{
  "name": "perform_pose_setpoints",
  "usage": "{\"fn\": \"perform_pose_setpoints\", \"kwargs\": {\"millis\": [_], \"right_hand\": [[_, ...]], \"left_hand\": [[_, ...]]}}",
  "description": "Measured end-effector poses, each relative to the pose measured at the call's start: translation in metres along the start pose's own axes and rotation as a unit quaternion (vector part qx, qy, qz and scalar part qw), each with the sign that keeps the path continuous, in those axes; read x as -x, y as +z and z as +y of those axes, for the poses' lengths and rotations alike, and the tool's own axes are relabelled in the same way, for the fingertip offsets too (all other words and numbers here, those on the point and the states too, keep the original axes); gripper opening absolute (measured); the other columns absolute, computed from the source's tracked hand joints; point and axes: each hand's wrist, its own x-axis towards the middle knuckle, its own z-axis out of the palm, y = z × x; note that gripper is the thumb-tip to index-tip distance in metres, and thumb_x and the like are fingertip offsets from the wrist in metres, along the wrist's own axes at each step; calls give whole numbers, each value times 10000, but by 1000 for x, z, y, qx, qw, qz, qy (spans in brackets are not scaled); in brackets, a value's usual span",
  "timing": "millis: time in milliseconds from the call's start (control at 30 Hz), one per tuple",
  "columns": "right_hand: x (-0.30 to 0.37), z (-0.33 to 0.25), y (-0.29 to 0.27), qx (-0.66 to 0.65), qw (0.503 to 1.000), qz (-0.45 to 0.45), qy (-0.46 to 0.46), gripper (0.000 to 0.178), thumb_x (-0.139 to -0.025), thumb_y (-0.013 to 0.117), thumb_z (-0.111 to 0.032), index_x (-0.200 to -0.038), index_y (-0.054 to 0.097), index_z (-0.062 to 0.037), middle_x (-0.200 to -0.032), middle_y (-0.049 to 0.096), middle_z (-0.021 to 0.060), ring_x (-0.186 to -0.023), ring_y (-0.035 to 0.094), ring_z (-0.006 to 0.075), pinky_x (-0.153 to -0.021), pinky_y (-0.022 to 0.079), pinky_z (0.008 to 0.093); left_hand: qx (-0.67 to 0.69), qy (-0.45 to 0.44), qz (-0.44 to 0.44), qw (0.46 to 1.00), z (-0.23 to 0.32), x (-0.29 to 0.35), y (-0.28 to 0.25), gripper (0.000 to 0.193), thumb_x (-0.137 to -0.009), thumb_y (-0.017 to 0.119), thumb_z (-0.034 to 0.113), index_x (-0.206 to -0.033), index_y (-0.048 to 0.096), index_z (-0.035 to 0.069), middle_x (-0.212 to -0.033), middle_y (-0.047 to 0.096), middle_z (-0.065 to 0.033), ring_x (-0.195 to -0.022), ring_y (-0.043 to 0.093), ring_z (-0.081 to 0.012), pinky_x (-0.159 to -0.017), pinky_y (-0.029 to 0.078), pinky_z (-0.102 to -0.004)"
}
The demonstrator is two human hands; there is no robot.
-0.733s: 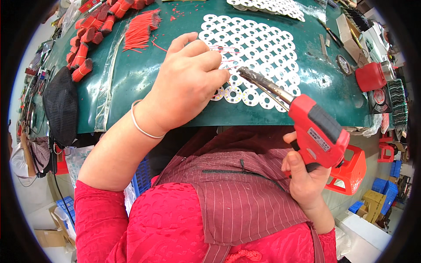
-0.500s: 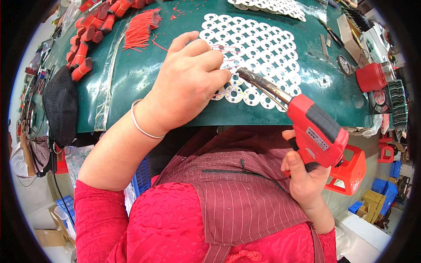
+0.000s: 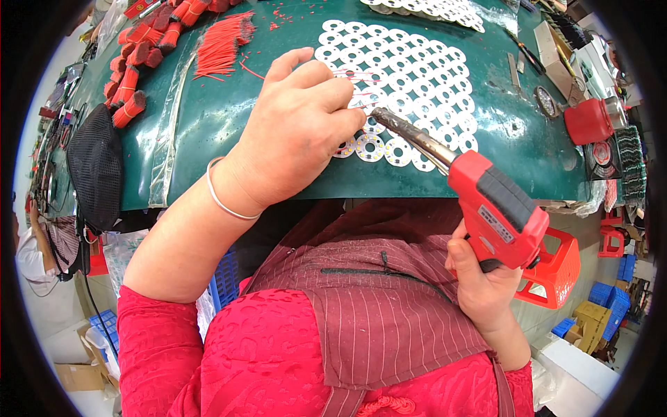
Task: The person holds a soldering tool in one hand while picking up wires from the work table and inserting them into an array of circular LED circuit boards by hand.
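Note:
My right hand (image 3: 483, 281) is wrapped round the handle of a red and black soldering gun (image 3: 497, 208). Its dark, crusted tip reaches left to my left fingertips, over a sheet of white ring-shaped circuit boards (image 3: 434, 90). My left hand (image 3: 299, 128) is closed in a pinch above the sheet's near left part. A thin red wire (image 3: 363, 105) shows at those fingertips, though the hand hides most of the grip. Several more red wires (image 3: 358, 72) lie across boards just beyond. Small yellow chips dot the nearest boards (image 3: 370, 147).
The green-topped table (image 3: 229, 160) carries a pile of loose red wires (image 3: 222, 45) and tied red bundles (image 3: 128, 87) at the far left. A black mesh cap (image 3: 96, 167) hangs over the left edge. Pliers (image 3: 529, 57) and a red container (image 3: 588, 122) are right. Red stool (image 3: 556, 271) below.
The soldering gun and my right hand have shifted slightly left, with the tip closer to my left fingertips. My left hand has barely moved.

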Motion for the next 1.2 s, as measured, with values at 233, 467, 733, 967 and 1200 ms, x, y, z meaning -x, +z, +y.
{"fn": "perform_pose_setpoints", "kwargs": {"millis": [233, 467, 733, 967, 1200], "right_hand": [[-5, -12, 12, -106, 993, 55, 27, 450, -955, 728, 24, -1373, 564, 31, -1236, 699, 154, -1023, 692, 176, -847, 576, 291], [-5, -4, 7, -18, 999, 21, -37, 432, -1015, 630, -15, -1419, 484, 23, -1290, 648, 209, -720, 604, 98, -620, 551, 273], [0, -7, 6, -101, 994, 51, -5, 496, -973, 701, 24, -1430, 509, 20, -1336, 661, 198, -854, 654, 93, -712, 547, 236], [1, -10, 6, -37, 998, 53, -10, 469, -1016, 628, -39, -1448, 460, 36, -1303, 645, 209, -691, 581, 97, -599, 536, 276], [5, -10, 5, -97, 994, 53, 7, 525, -976, 690, 32, -1460, 487, 3, -1335, 663, 200, -823, 642, 68, -682, 538, 218]], "left_hand": [[1, -1, 5, 1000, 0, 1, 0, 162, -736, 746, 75, -869, 766, 165, -791, 568, 6, -850, 615, -213, -1046, 469, -491], [11, -2, 10, 1000, 0, 2, -1, 177, -726, 754, 44, -869, 749, 149, -857, 618, -1, -909, 624, -234, -1044, 475, -493], [51, -7, 70, 996, 5, 0, -10, 227, -715, 757, 3, -912, 740, 113, -907, 661, -13, -925, 630, -253, -1036, 488, -517], [14, -9, 43, 999, 8, -1, -12, 277, -709, 775, 15, -957, 769, 138, -837, 643, 7, -899, 632, -235, -1047, 478, -520], [27, -33, 17, 999, 16, -1, -7, 241, -696, 793, 34, -907, 766, 148, -827, 630, 8, -905, 638, -230, -1065, 460, -506]]}}
